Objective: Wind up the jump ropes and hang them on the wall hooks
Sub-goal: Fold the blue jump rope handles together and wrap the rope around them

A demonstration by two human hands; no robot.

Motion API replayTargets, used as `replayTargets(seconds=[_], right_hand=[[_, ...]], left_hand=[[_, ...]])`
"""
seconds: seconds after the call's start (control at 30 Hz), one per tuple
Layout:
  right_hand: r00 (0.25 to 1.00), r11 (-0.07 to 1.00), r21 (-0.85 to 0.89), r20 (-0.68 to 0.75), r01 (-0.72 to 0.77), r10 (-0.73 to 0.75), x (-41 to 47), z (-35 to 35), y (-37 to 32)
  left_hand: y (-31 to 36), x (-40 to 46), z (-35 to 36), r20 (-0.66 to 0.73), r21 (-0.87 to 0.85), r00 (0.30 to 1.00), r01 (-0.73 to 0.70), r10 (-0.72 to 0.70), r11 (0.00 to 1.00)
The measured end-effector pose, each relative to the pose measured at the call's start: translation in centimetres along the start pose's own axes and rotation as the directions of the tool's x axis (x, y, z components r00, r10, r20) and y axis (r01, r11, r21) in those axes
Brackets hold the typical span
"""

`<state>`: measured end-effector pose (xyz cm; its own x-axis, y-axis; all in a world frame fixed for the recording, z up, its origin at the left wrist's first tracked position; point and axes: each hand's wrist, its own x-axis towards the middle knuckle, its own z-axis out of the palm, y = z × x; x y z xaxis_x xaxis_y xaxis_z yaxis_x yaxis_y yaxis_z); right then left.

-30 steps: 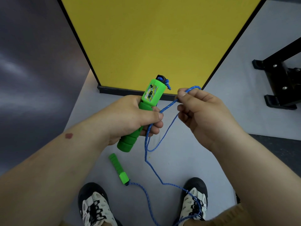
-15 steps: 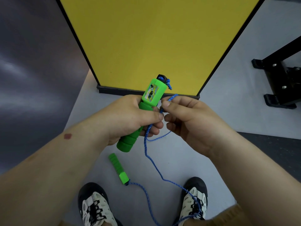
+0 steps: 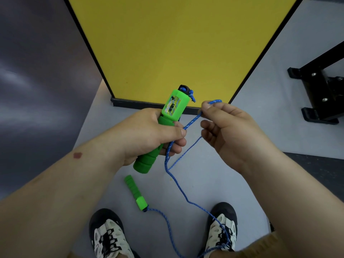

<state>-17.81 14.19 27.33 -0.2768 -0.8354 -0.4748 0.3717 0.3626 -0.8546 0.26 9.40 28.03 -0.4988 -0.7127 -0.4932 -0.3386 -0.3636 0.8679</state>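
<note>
Panel (image 3: 178, 45): yellow, black-edged, standing upright on the floor straight ahead; no wall hooks show anywhere, so hanging looks a long way off.
Floor (image 3: 214, 179): pale grey in front of the panel; it carries all the slack that has not been wound.
Rack (image 3: 323, 90): black metal feet to the right of the panel, well apart from the work.
Shoes (image 3: 109, 237): two, nearest the viewer and farthest from the panel; rope runs over the right one, which could snag when more is drawn up.
Left hand (image 3: 149, 135): in front of the panel's base, its grip closed round the handle, thumb laid across to pin the turns; it serves as the fixed core for winding.
Right hand (image 3: 229, 131): just right of the left hand, thumb and forefinger pinching a bend of rope, other fingers loosely curled; held a little apart, probably to keep the strand taut for the next turn.
Handle (image 3: 172, 108): green, counter window facing up, tilted with its cap toward the panel; foam end sticks out below the fist.
Second handle (image 3: 136, 194): green, lying on the floor between the shoes and the hands, free to be dragged as rope shortens.
Rope (image 3: 178, 183): blue, from the cap knot to the pinch, down past the left fingers, then trailing to the floor; winding seems barely started.
</note>
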Motion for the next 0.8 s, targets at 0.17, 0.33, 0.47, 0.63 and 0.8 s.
replayTargets(seconds=[0.17,0.33,0.47,0.63,0.8], right_hand=[[0.98,0.989,-0.132,0.178,-0.061,0.085,-0.7,0.6,0.6],[0.993,0.985,-0.168,0.115,0.026,-0.007,-0.2,0.2,0.8],[0.998,0.994,-0.095,-0.022,0.057,-0.06,0.3,-0.1,0.5],[0.99,0.997,-0.022,-0.114,0.077,-0.079,0.6,-0.5,-0.1],[0.999,0.998,-0.063,0.033,-0.024,0.027,0.1,0.0,0.3]], left_hand=[[0.1,-0.1,0.1,-0.007,0.01,1.0,-0.006,0.006,1.0],[0.2,-0.1,0.1,0.0,0.002,1.0,0.005,-0.005,1.0],[0.1,0.0,0.1,0.008,0.002,1.0,0.007,-0.007,1.0],[0.3,-0.2,0.1,-0.004,-0.003,1.0,0.006,-0.006,1.0],[0.3,-0.2,0.2,-0.007,-0.003,1.0,0.007,-0.007,1.0]])
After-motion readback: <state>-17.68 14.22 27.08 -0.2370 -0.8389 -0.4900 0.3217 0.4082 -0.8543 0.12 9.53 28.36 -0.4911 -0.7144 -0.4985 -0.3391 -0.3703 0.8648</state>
